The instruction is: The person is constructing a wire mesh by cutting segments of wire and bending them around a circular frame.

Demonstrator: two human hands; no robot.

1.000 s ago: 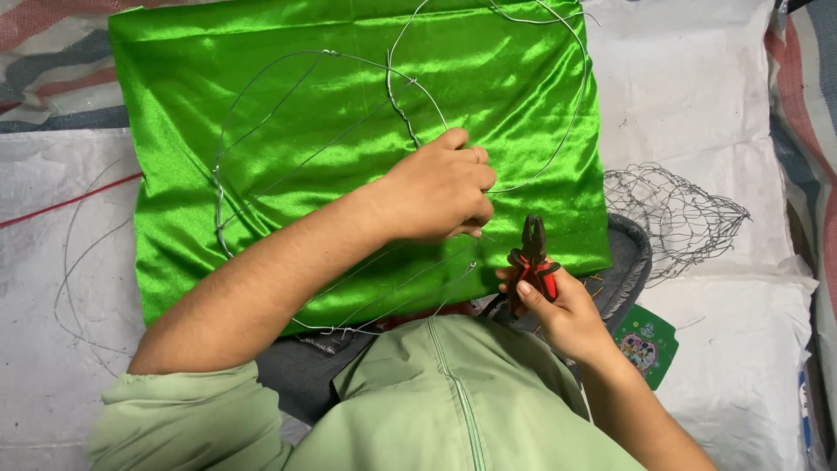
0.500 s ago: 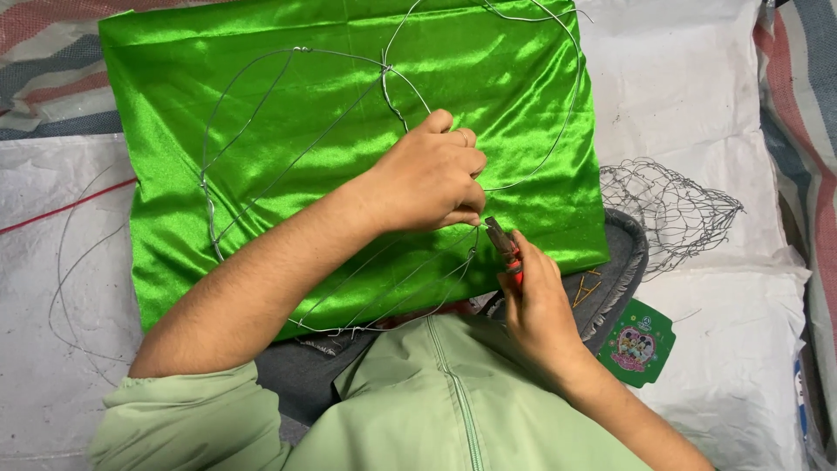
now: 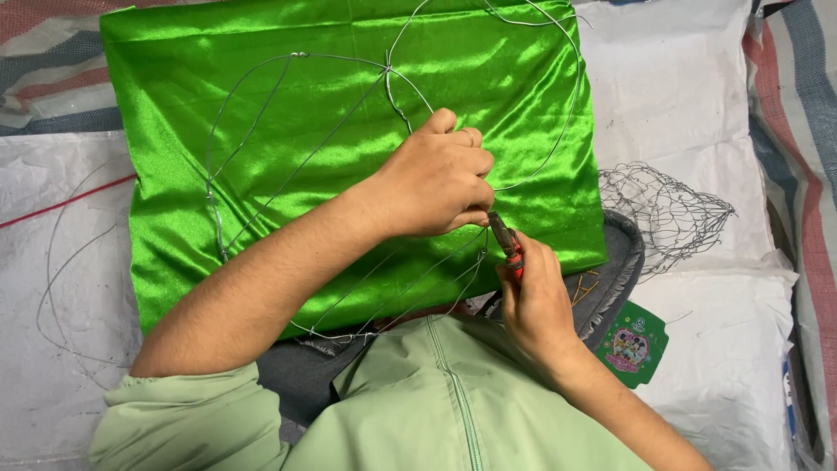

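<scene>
On the green satin cloth (image 3: 288, 113), the wire frame (image 3: 301, 166) is being pinched by the closed left hand (image 3: 440, 174) while red-handled pliers (image 3: 507, 240), at that cloth's near edge, are being gripped by the right hand (image 3: 534, 296).

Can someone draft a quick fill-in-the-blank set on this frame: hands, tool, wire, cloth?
1. The wire frame lies on a shiny ____ cloth.
2. The right hand holds red-handled ____, nose up at the wire.
3. The left hand pinches the wire just ____ the tool's tip.
4. The crumpled wire mesh lies on the person's ____ side, off the cloth.

Missing words: green; pliers; above; right
</scene>
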